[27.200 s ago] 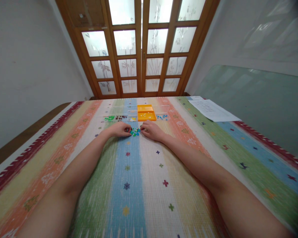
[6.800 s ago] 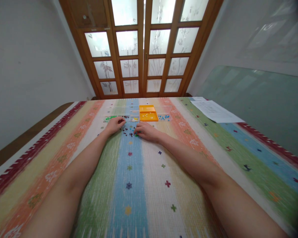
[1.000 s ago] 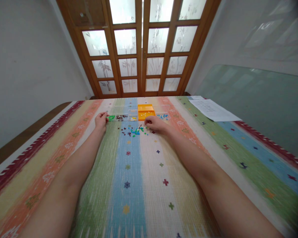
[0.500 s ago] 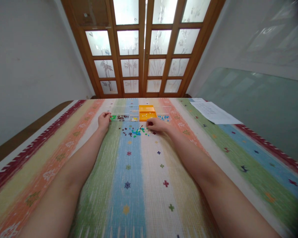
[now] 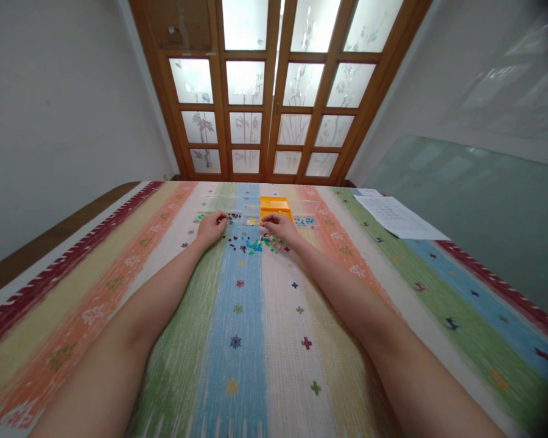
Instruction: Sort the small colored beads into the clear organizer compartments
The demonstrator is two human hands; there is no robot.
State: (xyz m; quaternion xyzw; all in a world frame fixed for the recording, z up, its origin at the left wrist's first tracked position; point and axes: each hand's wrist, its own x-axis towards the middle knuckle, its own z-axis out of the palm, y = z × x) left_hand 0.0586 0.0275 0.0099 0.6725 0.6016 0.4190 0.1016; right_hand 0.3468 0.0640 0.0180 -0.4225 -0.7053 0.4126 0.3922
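Observation:
My left hand (image 5: 212,228) is over the front edge of a clear compartment box, beside its dark brown pieces (image 5: 234,216). Its fingers are pinched together; whatever they hold is too small to make out. Green pieces (image 5: 201,216) lie in the compartment to its left. My right hand (image 5: 279,226) is in front of an orange box (image 5: 274,201), hiding part of it. Thumb and forefinger are closed there, perhaps on a tiny piece I cannot name. Between and below the hands, a loose pile of small coloured pieces (image 5: 256,245) is spread on the cloth.
Blue pieces (image 5: 304,222) fill a clear compartment on the right, and yellow pieces (image 5: 252,221) sit in a middle one. Printed paper sheets (image 5: 399,218) lie at the right on the striped tablecloth (image 5: 283,365). Glass-paned wooden doors (image 5: 269,115) stand behind the table.
My left hand has moved right, from the green pieces to the brown ones. My right hand has shifted from the loose pile up and left to the orange box's front. The view has tilted slightly.

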